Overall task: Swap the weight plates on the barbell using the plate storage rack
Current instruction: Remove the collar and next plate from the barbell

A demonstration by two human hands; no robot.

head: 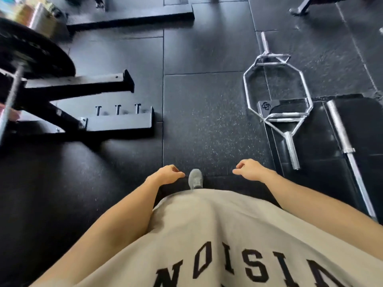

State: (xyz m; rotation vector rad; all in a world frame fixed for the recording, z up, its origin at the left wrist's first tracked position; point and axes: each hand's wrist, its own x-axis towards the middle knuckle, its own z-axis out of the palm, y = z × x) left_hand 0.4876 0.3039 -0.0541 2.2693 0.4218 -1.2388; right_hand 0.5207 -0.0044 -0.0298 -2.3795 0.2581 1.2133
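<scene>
I look straight down at a black rubber gym floor. My left hand and my right hand hang in front of my beige shirt, fingers loosely curled, nothing in either. A large black weight plate sits on a barbell at the upper left, with the steel sleeve end beyond it and the bar's shaft running down the left edge. The black rack frame stands under it. Both hands are well away from the plate.
The rack's floor feet reach toward the middle, one with three short upright pins. A chrome hex trap bar and a straight barbell lie on the right, partly over a black mat. My grey shoe shows between my hands.
</scene>
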